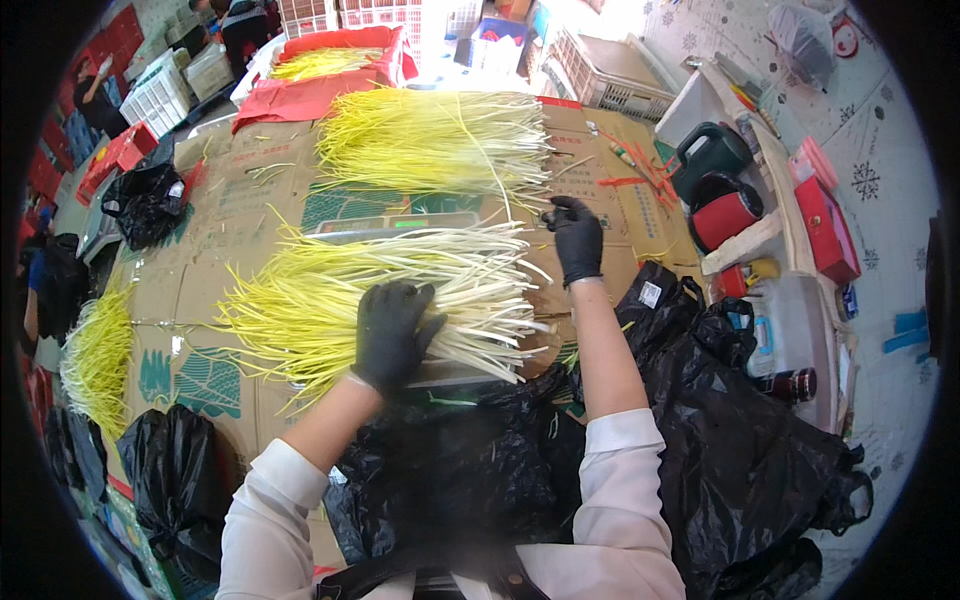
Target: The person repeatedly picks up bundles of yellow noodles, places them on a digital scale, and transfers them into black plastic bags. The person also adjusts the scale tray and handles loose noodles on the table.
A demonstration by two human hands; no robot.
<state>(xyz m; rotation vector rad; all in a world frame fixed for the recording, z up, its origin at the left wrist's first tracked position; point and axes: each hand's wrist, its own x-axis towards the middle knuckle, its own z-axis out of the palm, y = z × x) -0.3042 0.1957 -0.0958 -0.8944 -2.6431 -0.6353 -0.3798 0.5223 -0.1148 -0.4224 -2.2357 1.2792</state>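
Long yellow-and-white chives [300,315] lie in a loose heap on a digital scale [405,222], whose lit display shows past their far side. My left hand [394,334], in a black glove, rests on top of this heap; its palm side is hidden. To the right, my right hand [576,232], gloved too, is raised near the white ends with fingers bent. Whether it pinches a stalk cannot be told. A second, larger pile of chives [442,142] lies beyond the scale on flattened cardboard [217,255].
Black plastic bags [480,465] cover the near edge and the right side. At the right stands a divided white bin [795,255] with a dark green jug [712,157]. Red ties [645,165] lie beside it. More chives [101,367] are at the far left, where other people stand.
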